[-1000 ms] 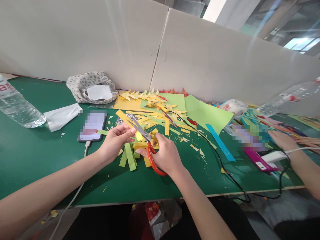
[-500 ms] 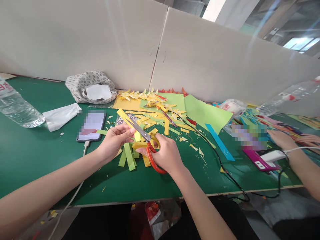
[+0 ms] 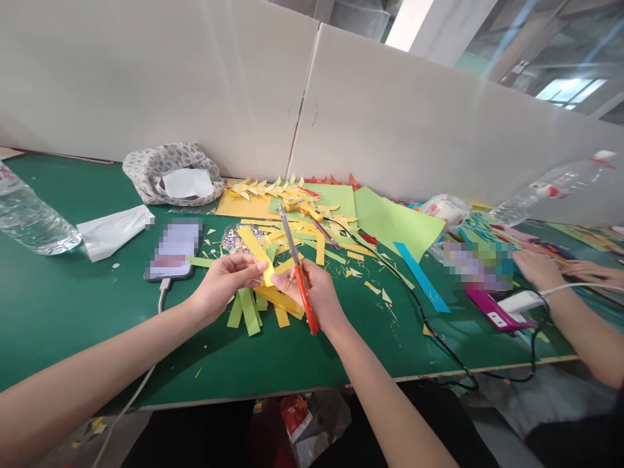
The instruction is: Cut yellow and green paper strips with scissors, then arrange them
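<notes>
My left hand (image 3: 221, 281) pinches a yellow paper strip (image 3: 257, 253) at its near end, and the strip slants up and away to the left. My right hand (image 3: 314, 296) grips red-handled scissors (image 3: 298, 278) whose closed blades point up and away; its thumb and forefinger also touch the strip's near end. Below both hands lie several cut green and yellow strips (image 3: 253, 307) on the green table (image 3: 63, 305).
A phone (image 3: 173, 249) on a white cable lies left of my hands, with a water bottle (image 3: 29, 221), white paper and a patterned cloth (image 3: 170, 172) further left. Coloured sheets and scraps (image 3: 312, 214) fill the middle. Another person's arm (image 3: 570, 312), a power bank and black cable are at right.
The scissors have swung from lying across the strip, blades pointing left, to standing upright with blades shut. My right hand has moved in to meet the left at the strip's end.
</notes>
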Motion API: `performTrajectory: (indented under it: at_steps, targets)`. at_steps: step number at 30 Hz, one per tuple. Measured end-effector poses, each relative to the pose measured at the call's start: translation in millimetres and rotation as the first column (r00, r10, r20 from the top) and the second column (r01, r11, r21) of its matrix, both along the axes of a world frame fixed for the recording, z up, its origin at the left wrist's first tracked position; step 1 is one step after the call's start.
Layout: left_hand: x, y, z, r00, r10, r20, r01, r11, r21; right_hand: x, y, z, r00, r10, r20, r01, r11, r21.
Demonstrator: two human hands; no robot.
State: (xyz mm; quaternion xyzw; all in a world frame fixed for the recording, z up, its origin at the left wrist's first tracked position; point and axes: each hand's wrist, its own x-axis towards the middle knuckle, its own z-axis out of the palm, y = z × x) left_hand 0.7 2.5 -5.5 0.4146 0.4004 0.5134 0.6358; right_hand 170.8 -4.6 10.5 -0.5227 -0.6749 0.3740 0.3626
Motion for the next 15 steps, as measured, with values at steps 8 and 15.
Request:
performTrajectory:
  at_steps: [8,15]
  targets:
    - [3.1,-1.8,-1.2,0.998,-0.029,-0.063,0.027,0.999,-0.032,-0.8,4.2,-6.7,0.984,0.015,-0.176,-0.023,0.999,-0.041]
    - [-3.5,3.5,2.2,0.999,0.033,-0.030,-0.033,0.999,0.017,-0.8,3.6,-3.3,0.995,0.006,-0.100,-0.014,0.997,-0.081]
